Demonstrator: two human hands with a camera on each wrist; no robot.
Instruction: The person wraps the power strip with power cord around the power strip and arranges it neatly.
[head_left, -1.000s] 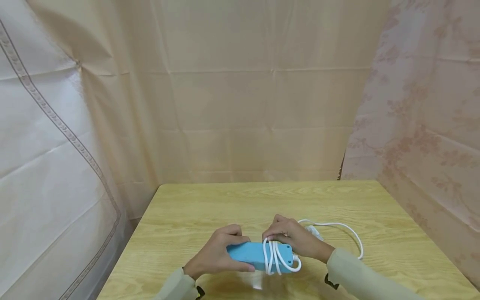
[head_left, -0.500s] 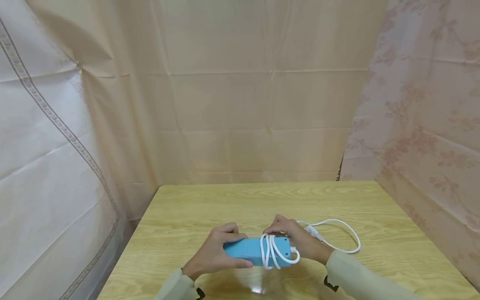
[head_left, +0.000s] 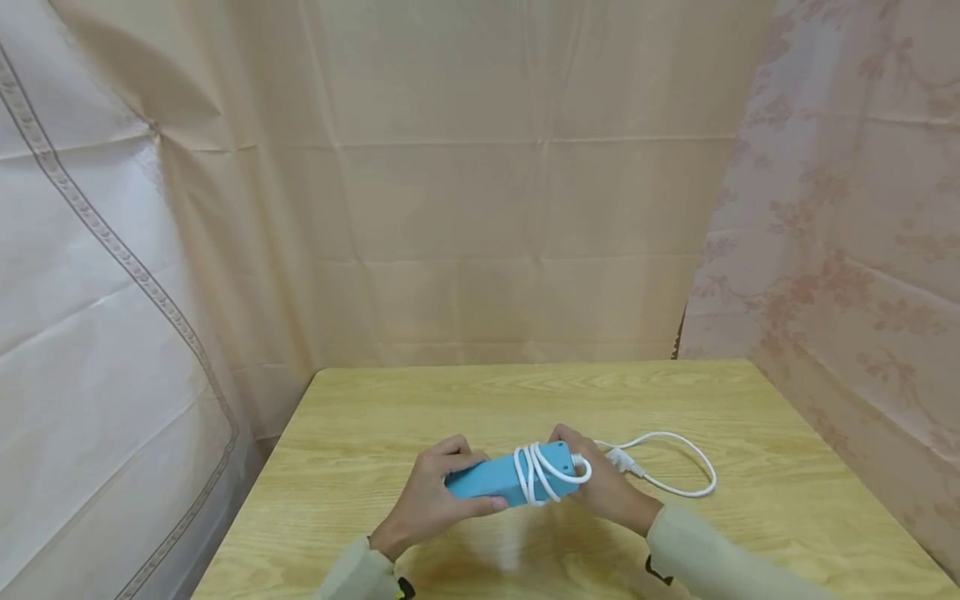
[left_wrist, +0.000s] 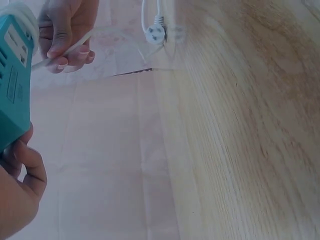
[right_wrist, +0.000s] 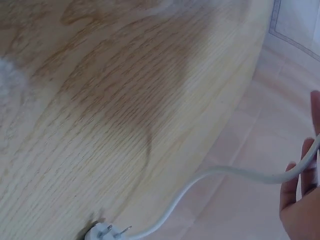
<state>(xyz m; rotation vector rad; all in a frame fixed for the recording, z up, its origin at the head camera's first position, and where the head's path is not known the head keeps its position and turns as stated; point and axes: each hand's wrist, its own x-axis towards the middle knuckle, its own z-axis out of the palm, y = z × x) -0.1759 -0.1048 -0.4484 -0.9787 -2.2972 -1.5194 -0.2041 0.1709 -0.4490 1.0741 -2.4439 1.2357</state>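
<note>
My left hand [head_left: 431, 492] grips the left end of a blue power strip [head_left: 480, 481], holding it above the table. Several turns of white cord [head_left: 534, 473] wrap round the strip's right part. The right hand [head_left: 600, 487] is at the strip's right end, its fingertips hidden behind it in the head view. In the left wrist view that right hand [left_wrist: 67, 30] pinches the cord between thumb and fingers, and sockets show on the strip [left_wrist: 15, 95]. A free length of cord [right_wrist: 225, 171] runs from the right hand to the white plug [right_wrist: 104, 232].
The plug [head_left: 621, 461] lies on the wooden table [head_left: 420, 408], right of the hands, beside a loop of cord [head_left: 712, 475]. Beige cloth [head_left: 480, 208] hangs behind the table, patterned cloth [head_left: 847, 292] to the right.
The power strip has risen and tilted, its right end swinging away from the person. Cord turns have moved with it. The plug and loose loop have shifted slightly.
</note>
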